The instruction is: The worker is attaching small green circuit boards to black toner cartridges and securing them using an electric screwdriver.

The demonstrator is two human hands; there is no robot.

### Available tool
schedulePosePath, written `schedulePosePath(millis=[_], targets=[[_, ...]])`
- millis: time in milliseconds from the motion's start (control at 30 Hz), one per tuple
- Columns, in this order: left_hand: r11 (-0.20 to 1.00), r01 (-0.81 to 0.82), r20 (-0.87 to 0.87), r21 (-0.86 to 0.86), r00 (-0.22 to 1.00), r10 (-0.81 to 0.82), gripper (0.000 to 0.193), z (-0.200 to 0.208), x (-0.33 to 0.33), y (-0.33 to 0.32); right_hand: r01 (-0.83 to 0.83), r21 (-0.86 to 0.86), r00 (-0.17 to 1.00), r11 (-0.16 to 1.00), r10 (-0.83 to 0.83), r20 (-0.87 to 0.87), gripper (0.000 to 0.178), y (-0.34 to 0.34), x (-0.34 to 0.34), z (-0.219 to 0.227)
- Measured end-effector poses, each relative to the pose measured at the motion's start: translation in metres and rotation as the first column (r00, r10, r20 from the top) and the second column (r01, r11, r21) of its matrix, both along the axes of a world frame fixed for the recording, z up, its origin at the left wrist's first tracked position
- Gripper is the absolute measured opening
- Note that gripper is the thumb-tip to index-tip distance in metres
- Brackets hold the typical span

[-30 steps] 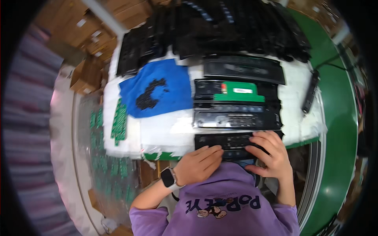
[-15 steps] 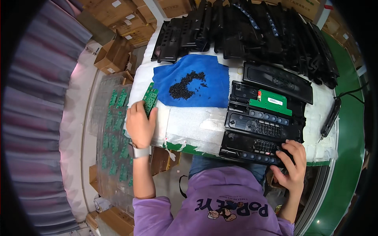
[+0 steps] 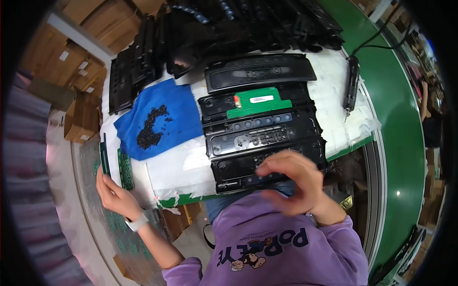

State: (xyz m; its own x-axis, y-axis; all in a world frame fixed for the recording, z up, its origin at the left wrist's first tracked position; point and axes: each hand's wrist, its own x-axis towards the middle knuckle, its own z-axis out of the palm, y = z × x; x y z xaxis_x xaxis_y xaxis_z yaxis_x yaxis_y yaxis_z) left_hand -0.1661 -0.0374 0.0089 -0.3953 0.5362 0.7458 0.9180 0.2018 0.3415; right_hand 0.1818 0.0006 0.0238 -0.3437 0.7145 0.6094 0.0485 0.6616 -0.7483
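We've got big dark lettering across the purple sweatshirt (image 3: 310, 264), plus a smaller line of print above it. We also spot a white label (image 3: 261, 99) on the green circuit board (image 3: 234, 114), print too tiny for us to read. The brown cartons (image 3: 45, 45) wear small white stickers (image 3: 63, 56), also unreadable for us.

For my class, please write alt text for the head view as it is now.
A person's left hand holds a green circuit board at the left edge of a white-covered table, while the open right hand hovers over the nearest of several black plastic panels. Left of the panels, a blue cloth holds small black pieces.
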Motion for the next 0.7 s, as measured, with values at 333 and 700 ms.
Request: schedulePosePath(millis=[333,700], targets=[[0.705,0.663,-0.348,-0.250,0.618,-0.705,0.031,0.008,0.167,0.006,-0.002,-0.519,0.977,0.855,-0.108,-0.183,0.017,-0.018,-0.029,-0.003],[0.348,0.710,0.149,-0.613,0.536,-0.831,0.059,0.025,0.172,0.076,0.602,0.004,0.786,0.799,-0.593,0.178,0.012,0.025,0.069,0.014]])
